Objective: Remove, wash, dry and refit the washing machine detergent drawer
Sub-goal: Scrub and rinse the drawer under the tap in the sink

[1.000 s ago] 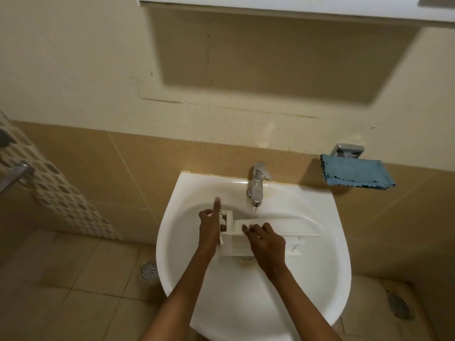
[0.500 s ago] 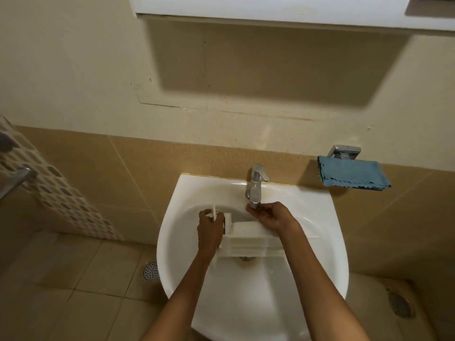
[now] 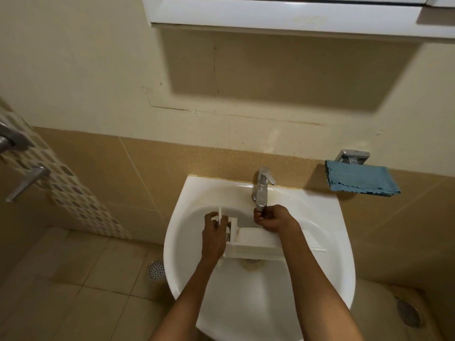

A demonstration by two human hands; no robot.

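Note:
The white detergent drawer (image 3: 256, 243) lies across the bowl of the white sink (image 3: 327, 232), over the drain, its front panel at the left. My left hand (image 3: 213, 238) grips that front panel end, fingers curled round its edge. My right hand (image 3: 270, 219) is above the drawer's back part, its fingers curled around the spout tip of the chrome tap (image 3: 262, 188). Whether water runs I cannot tell.
A blue cloth (image 3: 362, 179) hangs on a chrome wall holder right of the sink. A white cabinet (image 3: 283, 13) juts out overhead. Floor drains sit at lower left (image 3: 156, 269) and lower right (image 3: 407, 313). A door handle (image 3: 27, 182) is at far left.
My right hand left the drawer's top and moved up to the tap spout, where it now stays. My left hand's raised finger curled down onto the drawer's front panel.

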